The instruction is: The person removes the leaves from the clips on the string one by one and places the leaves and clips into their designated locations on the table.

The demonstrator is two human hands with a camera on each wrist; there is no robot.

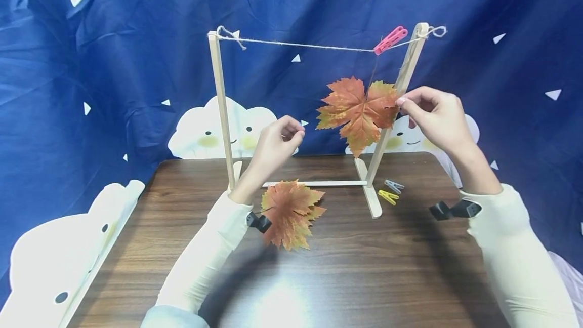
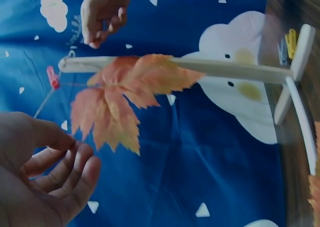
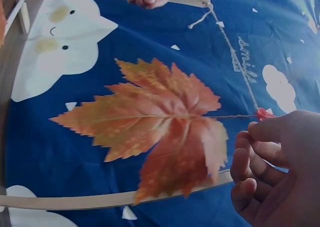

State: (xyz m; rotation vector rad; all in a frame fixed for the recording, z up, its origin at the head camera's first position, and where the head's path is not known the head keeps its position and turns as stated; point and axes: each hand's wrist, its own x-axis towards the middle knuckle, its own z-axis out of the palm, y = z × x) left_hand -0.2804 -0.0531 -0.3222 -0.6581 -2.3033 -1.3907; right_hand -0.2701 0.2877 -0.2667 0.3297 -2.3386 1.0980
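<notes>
Blue cloth, printed with white triangles and smiling clouds, fills the backdrop (image 1: 291,4) which I see from my distant seat. Below it is the brown wood-grain table (image 1: 364,272), and on this stands a pale wooden frame (image 1: 221,110) with two posts and a low white crossbar (image 1: 337,183).

The person's right hand (image 1: 439,115) is near the right post. In the head view its fingertips overlap the edge of the hanging maple leaf (image 1: 360,115), but the right wrist view shows me a gap between them; the fingers are loosely bent, and I see nothing held. The left hand (image 1: 278,140) is in the air between the posts, also loosely bent around nothing, its thumb near the index finger.

The hanging leaf, orange with yellow-green edges, is below the string (image 1: 305,45), close to the right post. The right wrist view shows me best its thin stem, going up to the pink clothespin (image 1: 390,40) on the string. A second maple leaf (image 1: 291,216) lies on the table by the left forearm; only the head view gives most of it, the wrist views just a border piece.

Pale lettering (image 3: 246,59) on the cloth appears to me in the wrist views. Smallest, a grey clothespin (image 1: 394,187) and a yellow clothespin (image 1: 388,197) lie beside the right foot of the frame.
</notes>
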